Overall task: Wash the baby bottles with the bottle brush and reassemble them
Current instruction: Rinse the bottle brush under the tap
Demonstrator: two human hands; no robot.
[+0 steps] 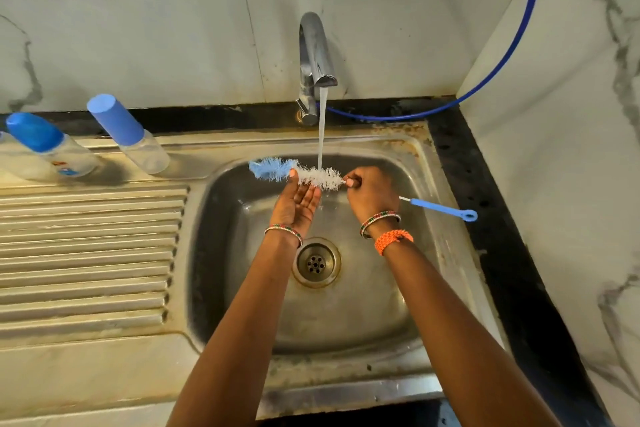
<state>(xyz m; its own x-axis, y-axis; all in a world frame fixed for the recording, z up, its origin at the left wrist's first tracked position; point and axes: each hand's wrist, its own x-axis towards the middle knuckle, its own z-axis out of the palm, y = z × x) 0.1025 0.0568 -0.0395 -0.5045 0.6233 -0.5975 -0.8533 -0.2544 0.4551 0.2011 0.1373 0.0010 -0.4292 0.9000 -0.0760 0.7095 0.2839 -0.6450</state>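
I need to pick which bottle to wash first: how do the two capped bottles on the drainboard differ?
The left bottle carries a printed label; the right bottle looks plain. The left bottle's cap is rounded and deeper blue; the right bottle's cap is flat-topped, paler blue. Both are clear, capped and stand untouched on the drainboard.

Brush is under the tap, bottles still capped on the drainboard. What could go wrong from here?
1. The right hand grips the bottle brush only at the wire neck, with the left hand open beneath the bristles; wet, it may slip into the sink.
2. The stream from the tap hits the bristles, likely spraying.
3. Two capped bottles stand near the basin edge; an elbow swing could topple them.
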